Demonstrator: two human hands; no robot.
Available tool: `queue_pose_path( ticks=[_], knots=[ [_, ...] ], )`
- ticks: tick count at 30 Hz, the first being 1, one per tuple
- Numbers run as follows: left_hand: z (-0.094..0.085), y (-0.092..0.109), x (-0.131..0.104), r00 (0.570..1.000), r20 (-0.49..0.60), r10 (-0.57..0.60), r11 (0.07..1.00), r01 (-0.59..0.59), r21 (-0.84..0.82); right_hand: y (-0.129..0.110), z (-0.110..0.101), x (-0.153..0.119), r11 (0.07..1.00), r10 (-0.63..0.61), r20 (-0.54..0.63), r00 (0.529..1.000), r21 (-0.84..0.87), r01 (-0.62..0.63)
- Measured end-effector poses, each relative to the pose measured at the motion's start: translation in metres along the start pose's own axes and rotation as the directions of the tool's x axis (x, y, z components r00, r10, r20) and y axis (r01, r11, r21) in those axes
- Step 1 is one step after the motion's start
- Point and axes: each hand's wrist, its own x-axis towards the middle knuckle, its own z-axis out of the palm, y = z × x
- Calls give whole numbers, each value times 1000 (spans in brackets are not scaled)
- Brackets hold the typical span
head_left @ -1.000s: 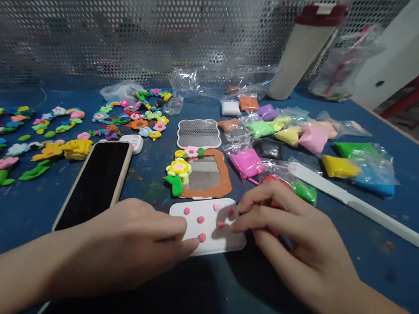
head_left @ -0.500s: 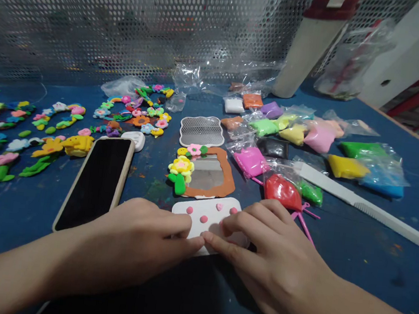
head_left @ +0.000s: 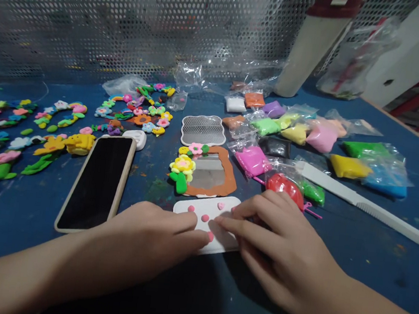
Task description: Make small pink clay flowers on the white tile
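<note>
A white rounded plate (head_left: 223, 236) with small pink clay dots (head_left: 205, 218) and a pink heart (head_left: 221, 205) lies in front of me. My left hand (head_left: 163, 232) is closed at the plate's left side, its thumb and index finger by the lowest pink dot (head_left: 210, 237). Over the right side, my right hand (head_left: 275, 240) has its fingers bent onto the plate, one fingertip near the middle dot; its other fingertips are partly hidden. Just beyond lies a mirror (head_left: 208, 169) with a brown clay frame, clay flowers and a green leaf at its left.
A phone (head_left: 96, 184) lies left, near colourful clay pieces (head_left: 78, 143). Bagged clay (head_left: 252, 161) and a white comb-like tool (head_left: 363, 204) lie right. A second mirror (head_left: 203, 130), a tall tumbler (head_left: 308, 47) and a perforated metal panel (head_left: 134, 22) stand farther back.
My right fingers have shifted up and right on the plate, uncovering a pink dot near its lower middle. My left hand has barely moved. The view has shifted slightly.
</note>
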Motion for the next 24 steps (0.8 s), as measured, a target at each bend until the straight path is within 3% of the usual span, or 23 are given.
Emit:
queue_pose_path(
  ticks=[3,8,13,19,24],
  knots=[
    [-2,0,4,997,77,12,1000,-11,-15,0,-1,-1,998,46,-16,999,40,-45],
    [-3,0,7,999,35,-33,989,38,-140,-1,0,0,995,72,-7,997,73,-71],
    [1,4,4,982,-8,-187,968,182,-172,-3,3,1,994,76,31,997,77,-78],
    [5,5,6,988,-45,-146,967,132,-218,-6,10,3,998,44,107,993,47,-50],
    [5,6,3,985,-62,-159,974,147,-175,-7,19,5,1000,6,45,999,6,-6]
  ],
)
